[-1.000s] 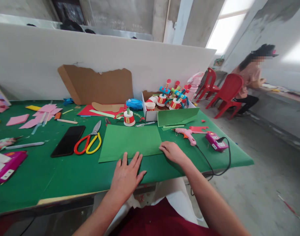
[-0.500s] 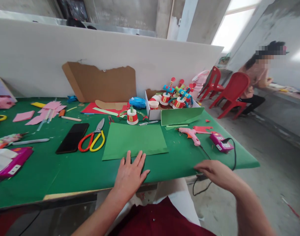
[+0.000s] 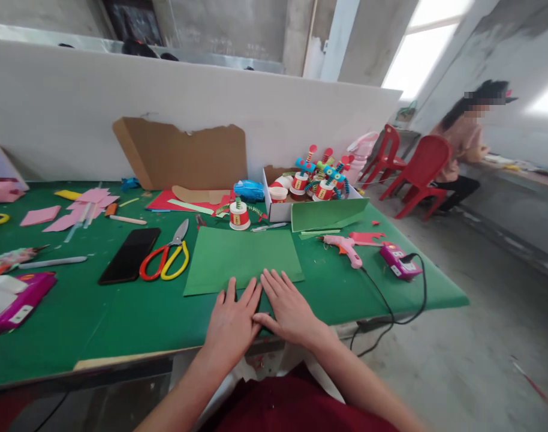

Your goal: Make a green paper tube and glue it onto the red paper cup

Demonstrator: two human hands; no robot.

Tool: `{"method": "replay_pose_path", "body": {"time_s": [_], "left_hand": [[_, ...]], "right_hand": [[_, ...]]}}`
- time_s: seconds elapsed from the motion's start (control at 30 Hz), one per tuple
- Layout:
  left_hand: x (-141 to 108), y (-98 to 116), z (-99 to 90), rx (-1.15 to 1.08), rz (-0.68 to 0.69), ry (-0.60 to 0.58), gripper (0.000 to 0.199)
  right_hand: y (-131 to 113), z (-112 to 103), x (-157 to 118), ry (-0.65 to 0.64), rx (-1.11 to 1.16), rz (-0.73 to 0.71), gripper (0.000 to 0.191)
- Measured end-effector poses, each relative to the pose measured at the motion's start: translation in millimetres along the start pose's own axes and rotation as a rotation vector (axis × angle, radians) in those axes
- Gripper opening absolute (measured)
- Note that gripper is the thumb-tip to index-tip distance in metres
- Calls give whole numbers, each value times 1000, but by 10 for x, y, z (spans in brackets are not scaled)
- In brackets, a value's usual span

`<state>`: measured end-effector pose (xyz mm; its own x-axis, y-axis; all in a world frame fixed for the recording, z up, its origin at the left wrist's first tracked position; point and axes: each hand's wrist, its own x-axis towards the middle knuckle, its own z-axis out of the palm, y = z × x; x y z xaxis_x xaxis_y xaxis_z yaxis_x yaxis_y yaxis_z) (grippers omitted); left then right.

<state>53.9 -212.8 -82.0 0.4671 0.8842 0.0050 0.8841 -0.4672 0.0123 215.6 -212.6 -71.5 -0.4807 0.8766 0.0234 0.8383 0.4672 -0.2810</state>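
A sheet of green paper [image 3: 242, 255] lies flat on the green-covered table [image 3: 134, 318] in front of me. My left hand [image 3: 233, 315] rests palm down at its near edge, fingers spread and touching the paper. Beside it my right hand [image 3: 289, 306] also lies flat, fingertips on the near edge, its thumb against the left hand. Neither hand grips anything. Left of the paper are scissors [image 3: 168, 252] with one red and one yellow handle. Behind the paper stands a small paper-cup figure [image 3: 239, 215] with green folded arms.
A black phone [image 3: 130, 255] lies left of the scissors. To the right are a pink glue gun [image 3: 346, 247] and a purple power strip [image 3: 400, 263] with a cable. A box [image 3: 280, 211] of cup figures stands behind. A person [image 3: 465, 132] sits at the far right.
My right hand has moved left from the table's front edge near the cable onto the paper, beside my left hand. The left hand has stayed at the paper's near edge.
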Motion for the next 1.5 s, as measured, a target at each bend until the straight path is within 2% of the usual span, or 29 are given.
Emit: {"method": "replay_pose_path", "body": {"time_s": [0.1, 0.3, 0.47, 0.7, 0.83, 0.97, 1.1, 1.3, 1.5], "left_hand": [[-4, -1, 11, 1, 2, 13, 56], [-17, 12, 30, 19, 12, 67, 53], [-39, -28, 31, -10, 24, 65, 54], [75, 66, -102, -68, 38, 70, 56], [166, 61, -27, -137, 117, 50, 69], [56, -132, 81, -144, 120, 83, 77], [-148, -397, 86, -79, 65, 73, 82], [-392, -787, 98, 11, -7, 74, 78], [-522, -988, 111, 76, -59, 59, 72]], "right_hand": [[91, 58, -86, 4, -2, 41, 80], [229, 1, -237, 9, -56, 91, 74], [395, -10, -320, 29, -100, 125, 69], [518, 89, -394, 80, -164, 92, 68], [601, 176, -387, 149, -193, 48, 71], [654, 207, -385, 173, -211, 19, 73], [652, 191, -388, 179, -213, 19, 72], [626, 162, -389, 142, -178, 59, 71], [647, 142, -489, 139, -175, 99, 68]]}}
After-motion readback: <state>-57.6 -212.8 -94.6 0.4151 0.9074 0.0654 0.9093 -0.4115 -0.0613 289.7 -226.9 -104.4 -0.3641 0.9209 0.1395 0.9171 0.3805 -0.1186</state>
